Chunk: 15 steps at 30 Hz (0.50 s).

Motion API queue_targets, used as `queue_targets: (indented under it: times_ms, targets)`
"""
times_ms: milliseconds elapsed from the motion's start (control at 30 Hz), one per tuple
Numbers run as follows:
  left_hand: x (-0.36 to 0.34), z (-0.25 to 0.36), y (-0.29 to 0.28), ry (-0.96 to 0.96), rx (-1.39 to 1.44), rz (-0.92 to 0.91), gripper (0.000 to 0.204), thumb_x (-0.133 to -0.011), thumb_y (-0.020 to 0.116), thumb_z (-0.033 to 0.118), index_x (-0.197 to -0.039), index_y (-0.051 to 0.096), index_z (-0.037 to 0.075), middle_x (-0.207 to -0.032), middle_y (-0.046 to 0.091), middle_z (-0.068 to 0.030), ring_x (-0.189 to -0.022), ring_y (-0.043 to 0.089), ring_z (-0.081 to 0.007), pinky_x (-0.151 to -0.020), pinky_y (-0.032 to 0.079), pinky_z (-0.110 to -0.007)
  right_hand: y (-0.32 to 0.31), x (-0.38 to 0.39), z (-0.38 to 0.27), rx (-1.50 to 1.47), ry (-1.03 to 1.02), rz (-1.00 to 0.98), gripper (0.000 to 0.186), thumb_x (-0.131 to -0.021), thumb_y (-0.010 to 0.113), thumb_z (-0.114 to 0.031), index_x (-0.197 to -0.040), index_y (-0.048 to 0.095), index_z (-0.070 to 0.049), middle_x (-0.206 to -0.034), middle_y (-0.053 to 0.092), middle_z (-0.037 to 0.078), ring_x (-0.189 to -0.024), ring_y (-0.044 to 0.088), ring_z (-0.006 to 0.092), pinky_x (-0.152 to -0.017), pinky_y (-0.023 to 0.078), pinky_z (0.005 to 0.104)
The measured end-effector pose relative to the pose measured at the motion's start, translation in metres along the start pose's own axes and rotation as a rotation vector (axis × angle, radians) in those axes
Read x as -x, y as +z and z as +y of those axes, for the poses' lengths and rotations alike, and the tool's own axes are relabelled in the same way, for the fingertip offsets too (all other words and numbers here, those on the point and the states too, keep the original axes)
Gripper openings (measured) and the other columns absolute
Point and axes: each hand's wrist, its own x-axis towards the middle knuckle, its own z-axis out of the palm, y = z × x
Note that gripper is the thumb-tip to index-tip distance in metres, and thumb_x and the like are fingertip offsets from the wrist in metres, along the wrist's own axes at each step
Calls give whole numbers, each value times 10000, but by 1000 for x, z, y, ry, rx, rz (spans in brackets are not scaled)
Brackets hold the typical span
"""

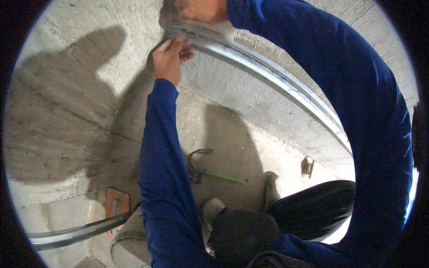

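Observation:
A long galvanized metal channel (268, 67) runs along the rough concrete wall, curving in the view from the top middle down to the right. My left hand (169, 60) is at its far left end, thumb and fingers closed on the lower edge. Just above that end is my right hand (203, 10), partly cut off by the top of the picture. Its fingers are bent toward the wall, and their tips are hidden, so what they hold cannot be made out.
A second metal channel (80, 234) lies at the lower left by an orange-brown flat board (117, 203) and a grey bucket (129, 239). On the floor between my arms are a dark tool (195, 174) and a thin green strip (225, 177). A small brownish object (307, 167) sits near the right wall.

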Motion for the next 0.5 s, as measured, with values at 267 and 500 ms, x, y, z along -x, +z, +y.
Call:
queue_targets:
  times_ms: [267,500]
  targets:
    - [-12,-2,11,-87,268,-16,223,-903,512,100,-1057,515,-61,-1062,579,-170,-954,581,-271,-867,499,-395,-1,-13,-12,33,218,-183,165,-719,532,-223,-647,651,-134,-659,649,106,-656,638,247,-869,418,421]
    - [-22,-11,11,-127,487,-66,164,-898,508,63,-999,551,-60,-963,591,-150,-910,592,-262,-853,523,-398,-3,-9,-21,-118,223,-149,184,-707,548,-234,-659,645,-86,-663,633,154,-668,625,295,-816,401,433]
